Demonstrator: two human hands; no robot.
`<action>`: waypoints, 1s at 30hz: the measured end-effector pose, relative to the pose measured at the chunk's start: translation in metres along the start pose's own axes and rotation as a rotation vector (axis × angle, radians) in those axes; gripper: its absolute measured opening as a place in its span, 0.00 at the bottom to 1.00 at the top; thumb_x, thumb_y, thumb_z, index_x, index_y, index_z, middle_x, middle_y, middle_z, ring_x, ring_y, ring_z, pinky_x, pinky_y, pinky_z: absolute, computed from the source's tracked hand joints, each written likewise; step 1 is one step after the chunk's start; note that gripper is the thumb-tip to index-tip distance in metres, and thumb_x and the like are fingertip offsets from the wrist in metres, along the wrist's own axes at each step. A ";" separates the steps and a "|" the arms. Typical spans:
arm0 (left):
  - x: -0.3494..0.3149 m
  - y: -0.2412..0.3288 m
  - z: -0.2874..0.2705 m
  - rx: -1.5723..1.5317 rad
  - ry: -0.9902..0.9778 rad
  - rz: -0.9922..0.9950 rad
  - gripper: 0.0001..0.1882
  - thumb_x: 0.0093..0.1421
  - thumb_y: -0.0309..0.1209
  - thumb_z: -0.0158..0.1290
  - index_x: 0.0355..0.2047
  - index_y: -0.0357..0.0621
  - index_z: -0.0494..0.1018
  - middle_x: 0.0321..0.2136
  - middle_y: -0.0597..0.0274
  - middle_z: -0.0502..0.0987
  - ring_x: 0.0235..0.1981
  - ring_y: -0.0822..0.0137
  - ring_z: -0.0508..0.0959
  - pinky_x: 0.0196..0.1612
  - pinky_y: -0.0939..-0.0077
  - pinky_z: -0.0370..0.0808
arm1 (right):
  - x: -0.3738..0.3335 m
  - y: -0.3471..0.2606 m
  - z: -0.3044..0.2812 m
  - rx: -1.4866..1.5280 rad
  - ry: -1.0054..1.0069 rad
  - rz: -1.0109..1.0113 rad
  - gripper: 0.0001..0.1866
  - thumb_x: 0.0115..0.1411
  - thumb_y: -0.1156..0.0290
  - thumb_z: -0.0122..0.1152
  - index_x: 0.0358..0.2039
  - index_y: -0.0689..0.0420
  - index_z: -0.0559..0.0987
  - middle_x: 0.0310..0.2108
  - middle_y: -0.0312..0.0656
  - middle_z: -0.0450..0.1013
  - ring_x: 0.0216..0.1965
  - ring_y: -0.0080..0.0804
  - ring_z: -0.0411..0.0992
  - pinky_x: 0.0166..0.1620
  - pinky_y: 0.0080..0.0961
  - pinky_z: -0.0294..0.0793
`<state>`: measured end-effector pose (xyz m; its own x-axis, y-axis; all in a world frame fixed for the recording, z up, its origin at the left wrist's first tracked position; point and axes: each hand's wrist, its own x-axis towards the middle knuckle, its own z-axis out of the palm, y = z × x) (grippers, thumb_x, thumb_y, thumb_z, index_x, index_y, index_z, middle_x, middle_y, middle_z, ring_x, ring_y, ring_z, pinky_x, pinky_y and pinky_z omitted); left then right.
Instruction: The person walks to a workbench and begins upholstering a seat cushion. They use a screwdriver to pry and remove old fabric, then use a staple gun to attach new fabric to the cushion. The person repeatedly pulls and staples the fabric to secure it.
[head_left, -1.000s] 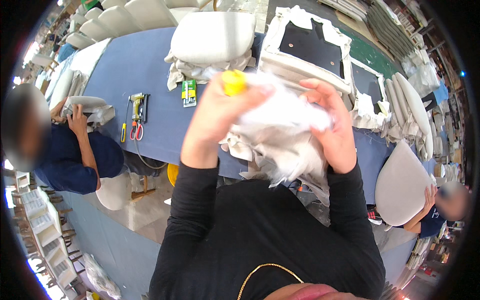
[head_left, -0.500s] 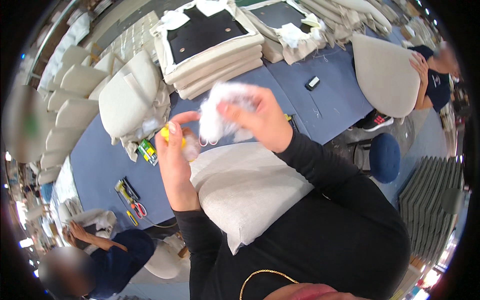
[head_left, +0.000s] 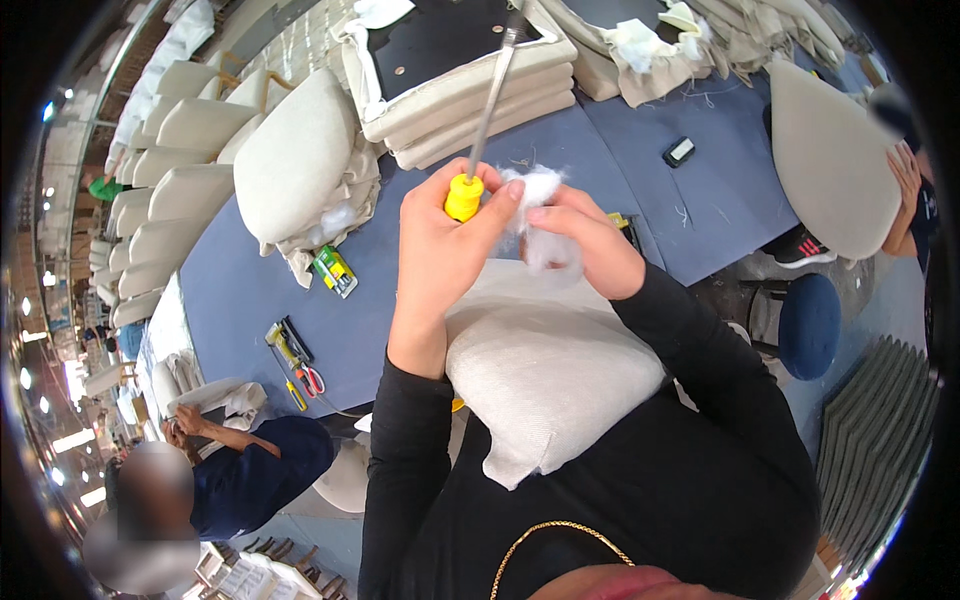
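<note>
My left hand (head_left: 438, 250) is closed round a screwdriver-like tool (head_left: 464, 199) with a yellow handle, its long metal shaft pointing up and away from me. In my right hand (head_left: 598, 245) is a tuft of white fibre stuffing (head_left: 540, 188). Both hands are close together, and the left thumb touches the stuffing too. Just below them a beige fabric chair cushion (head_left: 555, 365) leans against my body, one corner toward me. Its far edge is partly behind my hands.
The blue-grey table (head_left: 235, 310) holds a green-yellow box (head_left: 334, 272), a stapler (head_left: 288, 340), red-handled scissors (head_left: 315, 380) and a small black device (head_left: 678, 152). Stacked seats (head_left: 480, 110) stand at the far side. Co-workers are at left (head_left: 265, 470) and right (head_left: 918, 205); a blue stool (head_left: 808, 326) stands right.
My hands have come together. The tool's shaft now points upward, and the stuffing has moved down beside the left thumb. The whole view has shifted, with the table scene lying further right.
</note>
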<state>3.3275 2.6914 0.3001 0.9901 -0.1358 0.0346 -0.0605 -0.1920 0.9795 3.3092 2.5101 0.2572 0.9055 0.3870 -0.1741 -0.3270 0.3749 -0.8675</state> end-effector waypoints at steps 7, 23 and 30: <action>0.015 -0.001 0.001 0.185 -0.021 -0.041 0.16 0.58 0.36 0.71 0.38 0.38 0.78 0.24 0.66 0.79 0.27 0.78 0.74 0.32 0.78 0.73 | 0.020 -0.013 -0.041 -0.094 -0.016 0.141 0.18 0.72 0.58 0.62 0.55 0.54 0.78 0.44 0.34 0.77 0.36 0.14 0.74 0.36 0.16 0.75; 0.015 -0.072 -0.072 0.098 0.347 -0.150 0.15 0.61 0.33 0.70 0.44 0.40 0.81 0.25 0.71 0.77 0.23 0.80 0.73 0.25 0.80 0.68 | -0.022 -0.036 0.015 -0.701 -0.030 -0.259 0.26 0.65 0.69 0.69 0.63 0.60 0.77 0.40 0.37 0.81 0.36 0.20 0.74 0.40 0.17 0.71; -0.003 -0.302 -0.178 -0.870 1.123 -0.335 0.16 0.62 0.26 0.66 0.47 0.44 0.75 0.30 0.62 0.78 0.21 0.69 0.74 0.20 0.70 0.69 | -0.043 -0.014 0.033 -0.780 -0.178 -0.041 0.17 0.64 0.71 0.65 0.52 0.61 0.83 0.33 0.36 0.79 0.35 0.21 0.74 0.44 0.23 0.73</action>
<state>3.3649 2.9223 0.0397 0.5421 0.6892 -0.4808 -0.1215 0.6304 0.7667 3.2655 2.5159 0.2922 0.8344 0.5390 -0.1150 0.0486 -0.2798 -0.9588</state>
